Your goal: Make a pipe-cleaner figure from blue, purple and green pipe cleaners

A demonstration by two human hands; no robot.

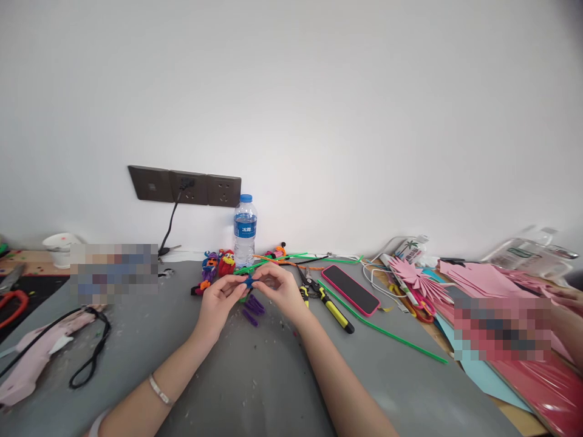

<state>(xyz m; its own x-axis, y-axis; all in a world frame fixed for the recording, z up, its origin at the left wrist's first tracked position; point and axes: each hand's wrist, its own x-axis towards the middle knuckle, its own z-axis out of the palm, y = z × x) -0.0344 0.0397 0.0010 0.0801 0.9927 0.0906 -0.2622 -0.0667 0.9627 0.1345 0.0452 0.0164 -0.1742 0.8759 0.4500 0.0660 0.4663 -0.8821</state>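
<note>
Between the fingertips of both hands is a small blue piece of pipe cleaner (248,281), mostly covered by the fingers. My left hand (221,298) pinches it from the left, and my right hand (283,294) from the other side. Just beneath the hands lie short purple pipe cleaner pieces (254,305) on the grey mat. Small fuzzy figures, one purple and blue (210,266) and one red and yellow (226,263), sit behind my left hand. Yellow-and-black pliers (334,311) rest beside my right hand, jaws pointing away.
A water bottle (245,233) stands against the wall. A pink-cased phone (350,290) and a long green pipe cleaner (387,331) lie to the right. Farther right are pink paper (478,282) and another person's hand (567,321). A pink glue gun (39,358) with a black cord lies left.
</note>
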